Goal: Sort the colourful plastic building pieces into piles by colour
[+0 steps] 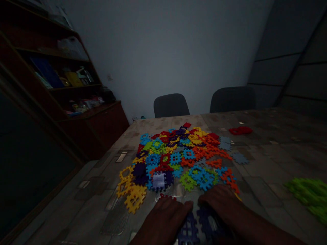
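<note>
At the bottom of the head view, my left hand (165, 217) grips a dark purple notched building tile (188, 228) with a lattice middle, its thumb along the top edge. Beside it, my right hand (223, 206) curls over another dark purple tile (208, 219), partly hidden under the palm. The two tiles lie side by side with a narrow gap between their toothed edges. Just beyond my left hand sits a small red piece (167, 196). Past both hands spreads a heap of interlocking tiles, with a purple tile (159, 180) and a green tile (188, 181) at its near edge.
Yellow tiles (135, 198) lie at the heap's left front. A green stack (310, 194) stands at the right, with a red stack (240, 130) farther back. The table (263, 183) has a patterned cover. Two chairs (171, 104) and a shelf unit (102, 126) stand beyond it.
</note>
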{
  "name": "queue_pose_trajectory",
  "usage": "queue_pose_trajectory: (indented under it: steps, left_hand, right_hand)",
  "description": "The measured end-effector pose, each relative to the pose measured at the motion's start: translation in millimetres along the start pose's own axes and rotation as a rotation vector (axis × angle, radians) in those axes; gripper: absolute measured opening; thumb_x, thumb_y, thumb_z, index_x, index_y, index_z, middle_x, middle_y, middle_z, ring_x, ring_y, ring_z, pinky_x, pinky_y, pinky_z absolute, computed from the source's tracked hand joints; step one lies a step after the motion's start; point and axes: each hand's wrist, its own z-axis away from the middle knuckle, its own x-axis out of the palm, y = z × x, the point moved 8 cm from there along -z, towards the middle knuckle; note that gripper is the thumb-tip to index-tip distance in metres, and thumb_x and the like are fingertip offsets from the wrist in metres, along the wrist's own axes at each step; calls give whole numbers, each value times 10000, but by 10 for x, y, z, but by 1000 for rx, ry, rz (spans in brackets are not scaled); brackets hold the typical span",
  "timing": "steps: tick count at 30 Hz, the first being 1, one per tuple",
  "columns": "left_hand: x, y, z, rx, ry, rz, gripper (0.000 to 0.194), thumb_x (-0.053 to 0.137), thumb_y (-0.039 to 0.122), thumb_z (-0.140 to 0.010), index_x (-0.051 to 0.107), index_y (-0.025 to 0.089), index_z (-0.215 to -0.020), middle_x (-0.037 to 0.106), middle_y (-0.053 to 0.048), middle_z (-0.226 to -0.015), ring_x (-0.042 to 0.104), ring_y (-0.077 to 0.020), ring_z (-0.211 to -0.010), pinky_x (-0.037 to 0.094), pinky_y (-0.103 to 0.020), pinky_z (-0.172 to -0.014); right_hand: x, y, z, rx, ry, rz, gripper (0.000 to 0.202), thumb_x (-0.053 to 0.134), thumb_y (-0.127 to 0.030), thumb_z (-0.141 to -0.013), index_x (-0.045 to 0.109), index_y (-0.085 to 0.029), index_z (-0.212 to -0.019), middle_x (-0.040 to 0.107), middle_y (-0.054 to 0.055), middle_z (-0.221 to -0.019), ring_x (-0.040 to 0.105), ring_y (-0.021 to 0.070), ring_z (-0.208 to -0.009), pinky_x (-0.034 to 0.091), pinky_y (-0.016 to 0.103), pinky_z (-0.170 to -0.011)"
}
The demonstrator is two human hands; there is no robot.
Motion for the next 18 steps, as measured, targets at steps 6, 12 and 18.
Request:
queue_pose_trajectory:
  steps: [6, 12, 18]
  left_hand:
    - [-43, 33, -4, -10, 9, 10, 891, 761, 505, -966, 227, 273, -1639, 711, -149, -1383, 700, -379, -1210, 547, -546, -1067]
    - [-30, 17, -11, -5, 24, 17, 882, 735, 527, -957, 205, 304, -1625, 713, -116, -1368, 709, -357, -1163, 543, -510, -1049]
    - [-38, 24, -16, -34, -35, 47, 800, 620, 581, -1032, 155, 324, -1630, 697, -125, -1356, 693, -345, -1153, 534, -496, -1032]
  right_hand:
    - [-71, 105, 75, 14, -12, 61, 806, 877, -330, -635, 583, -262, -1382, 728, 112, -1206, 655, 363, -1060, 447, 548, -994]
    - [93, 73, 68, 22, -105, 103, 901, 903, -303, -585, 577, -253, -1423, 716, 112, -1189, 650, 349, -1044, 437, 515, -978]
    - [198, 152, 74, 45, -110, 112, 981, 890, -286, -567, 552, -264, -1487, 706, 138, -1275, 631, 376, -1099, 421, 516, -991]
